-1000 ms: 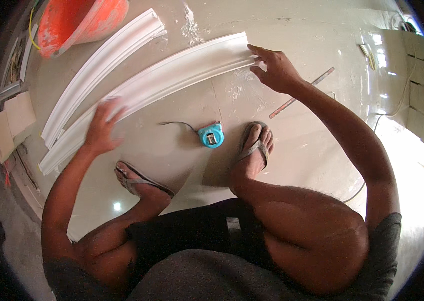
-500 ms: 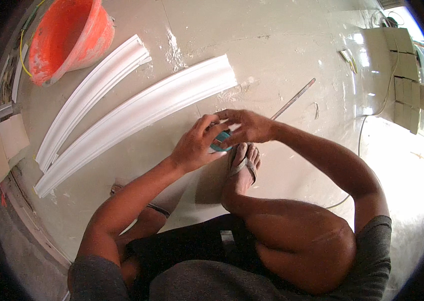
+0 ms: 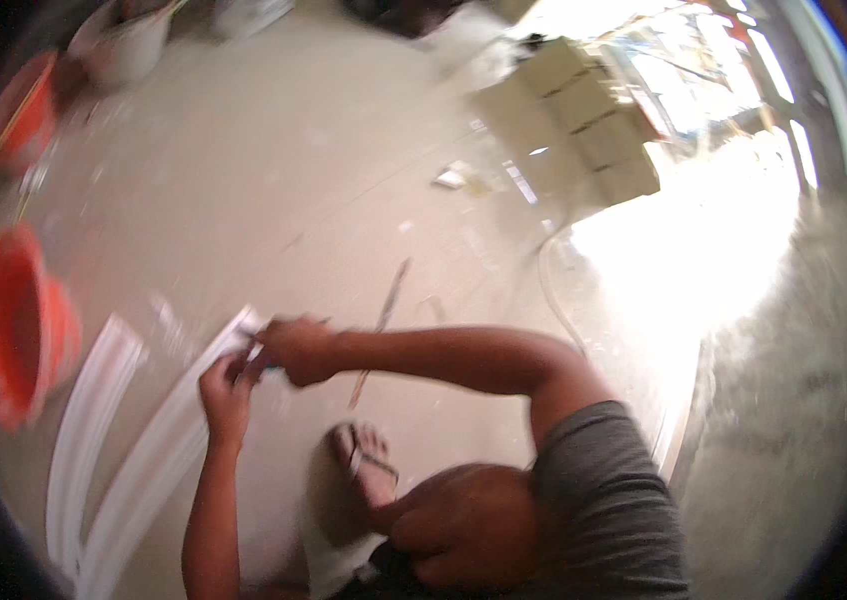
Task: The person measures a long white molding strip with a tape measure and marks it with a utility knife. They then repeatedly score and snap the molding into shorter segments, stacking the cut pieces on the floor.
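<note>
My left hand [image 3: 226, 392] is raised and closed, its fingertips meeting my right hand [image 3: 298, 350]. Between them shows a sliver of a small teal object [image 3: 271, 368]; the fingers cover most of it and motion blurs it, so its kind cannot be made out. My right hand is curled around it from the other side. Beneath the hands, a long white grooved moulding strip [image 3: 165, 440] lies on the floor, its far end close to my fingers. A shorter white moulding strip [image 3: 93, 430] lies to its left.
An orange bucket [image 3: 61, 335] lies tipped at the left, with another orange bucket [image 3: 35, 125] and a whitish bucket [image 3: 128, 55] beyond. A thin stick [image 3: 393, 290] is on the floor past my sandalled foot [image 3: 368, 460]. Stacked boxes [image 3: 583, 120] and a cable [image 3: 548, 285] are at the right.
My view has swung to the right, so the strips and bucket now appear further left and lower. Both hands remain together, now over the long strip's end. More buckets have come into view.
</note>
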The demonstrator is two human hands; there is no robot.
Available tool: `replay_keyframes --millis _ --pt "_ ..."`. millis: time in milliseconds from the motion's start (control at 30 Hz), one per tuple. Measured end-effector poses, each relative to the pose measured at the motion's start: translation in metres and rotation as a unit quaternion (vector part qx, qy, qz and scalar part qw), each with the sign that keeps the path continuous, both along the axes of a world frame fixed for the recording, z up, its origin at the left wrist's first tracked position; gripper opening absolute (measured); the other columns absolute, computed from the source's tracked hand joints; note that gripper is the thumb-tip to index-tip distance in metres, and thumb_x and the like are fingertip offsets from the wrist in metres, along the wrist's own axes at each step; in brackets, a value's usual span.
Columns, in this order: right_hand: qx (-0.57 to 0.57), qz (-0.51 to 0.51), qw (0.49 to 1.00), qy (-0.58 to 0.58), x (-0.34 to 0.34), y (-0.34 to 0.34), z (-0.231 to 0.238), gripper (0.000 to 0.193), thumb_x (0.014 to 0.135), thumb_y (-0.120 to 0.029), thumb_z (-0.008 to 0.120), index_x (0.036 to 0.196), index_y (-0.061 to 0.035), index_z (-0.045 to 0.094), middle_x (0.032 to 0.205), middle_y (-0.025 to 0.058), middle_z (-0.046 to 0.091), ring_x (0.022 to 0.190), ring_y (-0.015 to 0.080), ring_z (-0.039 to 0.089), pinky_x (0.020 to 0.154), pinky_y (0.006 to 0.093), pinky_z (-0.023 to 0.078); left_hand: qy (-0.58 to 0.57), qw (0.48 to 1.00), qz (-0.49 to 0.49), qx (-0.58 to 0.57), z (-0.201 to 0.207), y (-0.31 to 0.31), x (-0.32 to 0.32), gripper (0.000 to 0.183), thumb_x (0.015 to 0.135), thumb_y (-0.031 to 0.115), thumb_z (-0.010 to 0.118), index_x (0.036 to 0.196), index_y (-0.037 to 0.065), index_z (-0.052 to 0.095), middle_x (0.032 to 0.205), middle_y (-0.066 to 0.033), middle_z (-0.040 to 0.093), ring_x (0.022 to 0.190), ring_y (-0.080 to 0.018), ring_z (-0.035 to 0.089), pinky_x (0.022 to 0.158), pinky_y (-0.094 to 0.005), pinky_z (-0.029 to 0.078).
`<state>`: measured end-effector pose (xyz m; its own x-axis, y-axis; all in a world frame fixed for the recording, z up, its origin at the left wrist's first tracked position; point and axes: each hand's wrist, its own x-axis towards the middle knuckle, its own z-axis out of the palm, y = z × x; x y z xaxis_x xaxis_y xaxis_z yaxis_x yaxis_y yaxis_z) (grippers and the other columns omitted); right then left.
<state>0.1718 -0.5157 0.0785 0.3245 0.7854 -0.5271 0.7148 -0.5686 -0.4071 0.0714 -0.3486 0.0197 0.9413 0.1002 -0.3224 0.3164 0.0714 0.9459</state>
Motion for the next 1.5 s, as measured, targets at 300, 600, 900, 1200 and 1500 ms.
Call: replay_keyframes --millis 300,600,900,1200,1500 --pt "-0.023 -0.012 0.995 -0.092 0.058 -0.036 -0.039 0.033 0.100 -0.041 0.060 0.116 -0.0119 0.065 0.118 0.0126 0.068 0.118 0.0359 0.063 0.091 0.0544 0.056 -0.147 0.975 -0.076 0.146 -0.037 0.041 0.012 0.014 0.089 0.007 0.080 0.094 -0.002 0.071 0.082 -0.0081 0.071 0.074 -0.0136 0.063 0.070 -0.0313 0.053" --pt "0.017 -0.057 0.990 -0.129 0.092 0.005 -0.022 0.023 0.100 -0.027 0.059 0.117 -0.0144 0.068 0.105 0.0109 0.070 0.106 0.0318 0.068 0.088 0.0499 0.057 -0.159 0.946 -0.055 0.278 -0.002 0.057 0.048 0.013 0.092 0.009 0.076 0.098 -0.001 0.070 0.087 -0.0136 0.074 0.074 -0.0200 0.069 0.069 -0.0334 0.055" --pt "-0.028 -0.068 0.987 -0.145 0.105 0.007 -0.048 0.030 0.102 -0.034 0.055 0.121 -0.0156 0.070 0.109 0.0128 0.070 0.109 0.0330 0.067 0.092 0.0487 0.057 -0.141 0.932 -0.030 0.333 -0.035 0.062 0.037 0.012 0.094 0.011 0.074 0.095 -0.001 0.070 0.091 -0.0142 0.074 0.081 -0.0241 0.073 0.074 -0.0370 0.058" --pt "-0.022 -0.024 0.987 -0.156 0.113 0.003 -0.056 0.024 0.099 -0.029 0.059 0.115 -0.0141 0.070 0.106 0.0111 0.072 0.107 0.0306 0.069 0.091 0.0478 0.059 -0.130 0.942 -0.028 0.307 -0.049 0.061 0.043 0.014 0.095 0.013 0.074 0.095 -0.001 0.070 0.091 -0.0149 0.073 0.081 -0.0246 0.073 0.075 -0.0362 0.057" --pt "-0.091 -0.034 0.988 -0.123 0.114 0.018 -0.047 0.026 0.099 -0.026 0.059 0.117 -0.0138 0.071 0.111 0.0092 0.074 0.109 0.0305 0.071 0.093 0.0480 0.059 -0.122 0.948 -0.013 0.293 -0.055 0.065 0.041 0.020 0.096 0.017 0.073 0.093 -0.002 0.070 0.090 -0.0174 0.074 0.082 -0.0285 0.074 0.074 -0.0384 0.057"
